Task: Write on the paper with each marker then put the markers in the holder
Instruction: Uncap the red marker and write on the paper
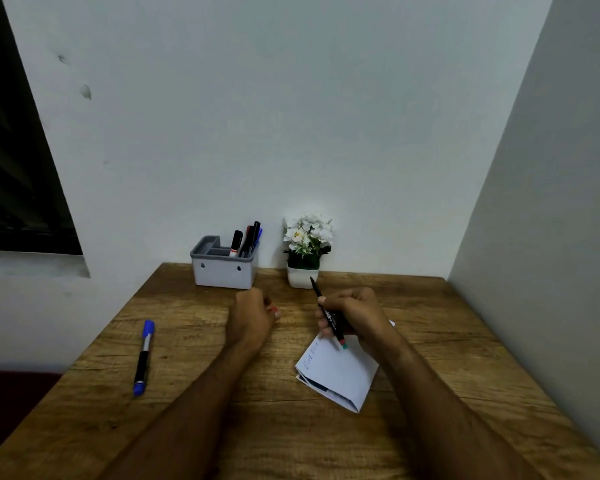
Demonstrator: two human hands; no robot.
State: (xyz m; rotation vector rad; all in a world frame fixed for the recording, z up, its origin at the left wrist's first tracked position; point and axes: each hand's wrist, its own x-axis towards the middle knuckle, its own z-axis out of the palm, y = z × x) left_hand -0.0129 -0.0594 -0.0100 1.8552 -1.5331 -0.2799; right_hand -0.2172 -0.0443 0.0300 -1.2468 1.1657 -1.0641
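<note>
My right hand (355, 315) grips a black marker (329, 317) above the far end of the paper. The marker's thin tip points up and away, and its green end hangs over the sheet. The folded white paper (340, 374) lies on the table with blue writing near its left edge. My left hand (253, 315) is curled to the left of the right hand, and a small red piece (274, 310), seemingly a cap, shows at its fingertips. A blue marker (144, 356) lies alone at the left. The grey-and-white holder (222, 270) stands at the back with several markers (248, 240) in its right compartment.
A small white pot of white flowers (305, 258) stands right of the holder, just beyond the marker tip. The wooden table (194, 341) meets a wall at the back and another along its right side. A dark window is at the far left.
</note>
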